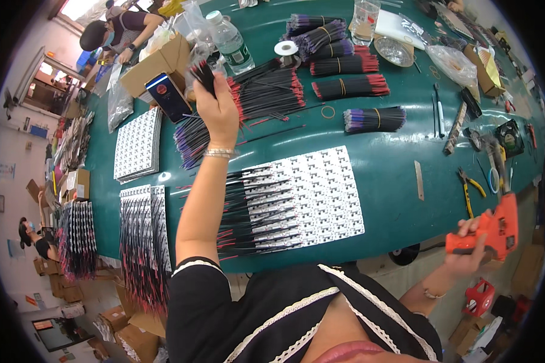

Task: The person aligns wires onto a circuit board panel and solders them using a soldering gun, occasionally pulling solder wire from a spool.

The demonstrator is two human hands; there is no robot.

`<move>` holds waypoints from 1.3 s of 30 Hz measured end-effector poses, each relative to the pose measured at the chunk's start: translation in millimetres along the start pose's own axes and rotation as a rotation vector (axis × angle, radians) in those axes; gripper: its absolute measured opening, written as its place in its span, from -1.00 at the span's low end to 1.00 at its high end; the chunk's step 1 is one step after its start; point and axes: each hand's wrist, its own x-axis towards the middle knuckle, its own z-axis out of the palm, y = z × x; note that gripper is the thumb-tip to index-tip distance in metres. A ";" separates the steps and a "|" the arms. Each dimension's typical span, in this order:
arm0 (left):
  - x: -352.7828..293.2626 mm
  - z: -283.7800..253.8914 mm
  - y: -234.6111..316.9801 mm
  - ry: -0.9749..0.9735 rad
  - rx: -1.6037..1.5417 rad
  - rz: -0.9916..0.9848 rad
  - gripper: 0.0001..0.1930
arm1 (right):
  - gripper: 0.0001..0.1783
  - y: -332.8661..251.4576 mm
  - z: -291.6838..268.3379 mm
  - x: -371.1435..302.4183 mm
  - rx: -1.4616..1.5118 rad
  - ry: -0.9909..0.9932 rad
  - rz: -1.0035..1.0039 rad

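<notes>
Two closed grips: wires (203, 75), glue gun (496, 231)

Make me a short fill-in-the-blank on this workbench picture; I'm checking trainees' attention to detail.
1. The left hand holds a small bunch of black ____ above the table.
2. The right hand grips an ____ coloured glue gun.
3. The panel of white boards lies on a ____ tabletop.
4. The clear plastic bottle has a ____ cap.

Missing words: wires; orange; green; white
</notes>
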 end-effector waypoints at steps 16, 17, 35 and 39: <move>-10.9 -31.6 60.7 -0.943 0.375 -0.169 -0.83 | -0.39 15.4 105.0 17.3 0.259 -0.364 0.083; -23.5 -34.7 57.7 -1.027 0.363 -0.201 -0.82 | -0.40 23.9 110.7 13.2 0.270 -0.395 0.193; -81.0 -37.5 23.7 -1.112 0.371 -0.488 -0.80 | -0.71 95.4 113.0 -67.0 -0.059 -0.491 0.745; -83.9 -33.6 19.3 -1.112 0.391 -0.522 -0.79 | -0.76 93.0 115.6 -68.0 -0.103 -0.499 0.767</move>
